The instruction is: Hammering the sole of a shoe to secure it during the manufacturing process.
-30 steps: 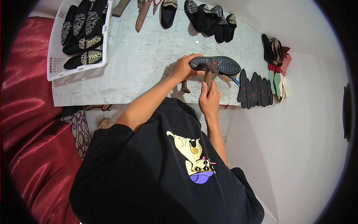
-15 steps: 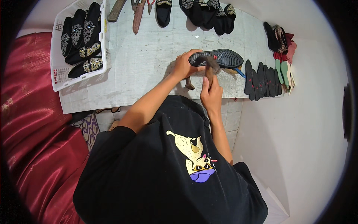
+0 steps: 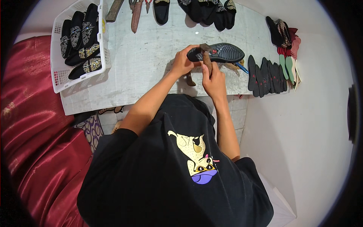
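A black shoe point(image 3: 227, 53) is held sole up above the table, its heel end to the left. My left hand point(image 3: 184, 60) grips it by that heel end, the fingers partly hidden beneath it. My right hand point(image 3: 214, 80) is closed round the wooden handle of a hammer point(image 3: 207, 60). The hammer's metal head lies over the sole near the heel; whether it touches cannot be made out. Below the shoe, a brown wooden piece point(image 3: 190, 80) sticks out near my left wrist. A blue-handled tool point(image 3: 241, 67) lies under the toe end.
On the left stands a white plastic basket point(image 3: 106, 56) with several decorated black shoes. Tools, including a sheathed blade point(image 3: 137, 19), and more black shoes point(image 3: 208, 13) line the far edge. Black soles point(image 3: 266, 77) and green insoles point(image 3: 289, 69) lie at the right, beside the wall.
The hammer head has shifted left along the sole toward the heel, with my right hand following. The shoe and my left hand have moved slightly left and up.
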{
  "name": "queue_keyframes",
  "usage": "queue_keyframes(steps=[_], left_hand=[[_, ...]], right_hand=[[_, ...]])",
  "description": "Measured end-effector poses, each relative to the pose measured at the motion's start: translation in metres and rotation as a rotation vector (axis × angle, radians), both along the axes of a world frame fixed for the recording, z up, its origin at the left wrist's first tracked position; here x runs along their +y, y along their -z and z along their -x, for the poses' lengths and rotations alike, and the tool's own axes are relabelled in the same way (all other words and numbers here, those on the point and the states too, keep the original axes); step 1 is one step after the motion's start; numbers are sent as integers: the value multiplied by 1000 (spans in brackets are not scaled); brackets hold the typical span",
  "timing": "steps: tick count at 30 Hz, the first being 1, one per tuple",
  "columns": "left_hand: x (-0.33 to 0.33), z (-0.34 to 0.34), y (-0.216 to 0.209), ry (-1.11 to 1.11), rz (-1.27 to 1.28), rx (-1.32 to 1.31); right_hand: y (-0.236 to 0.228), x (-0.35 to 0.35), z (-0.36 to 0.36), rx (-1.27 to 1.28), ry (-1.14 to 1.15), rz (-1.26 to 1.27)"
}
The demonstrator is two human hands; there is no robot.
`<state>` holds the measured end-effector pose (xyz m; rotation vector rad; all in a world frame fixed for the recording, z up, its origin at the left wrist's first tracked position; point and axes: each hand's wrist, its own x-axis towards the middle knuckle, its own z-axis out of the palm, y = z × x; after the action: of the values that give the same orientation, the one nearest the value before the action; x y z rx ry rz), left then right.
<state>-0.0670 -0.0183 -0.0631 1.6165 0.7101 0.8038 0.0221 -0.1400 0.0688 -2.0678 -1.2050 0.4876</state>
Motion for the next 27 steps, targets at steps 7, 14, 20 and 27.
queue_keyframes(steps=[7, 14, 20, 27], left_hand=[[-1, 3, -14, 0, 83, -19], [0, 3, -17, -22, 65, 106], [3, 2, -24, -7, 41, 245], [1, 5, -23, -16, 30, 191]], right_hand=[[5, -13, -4, -6, -67, 18], [2, -43, -15, 24, -137, 21], [7, -37, -24, 52, -149, 15], [5, -17, -40, 90, -201, 0]])
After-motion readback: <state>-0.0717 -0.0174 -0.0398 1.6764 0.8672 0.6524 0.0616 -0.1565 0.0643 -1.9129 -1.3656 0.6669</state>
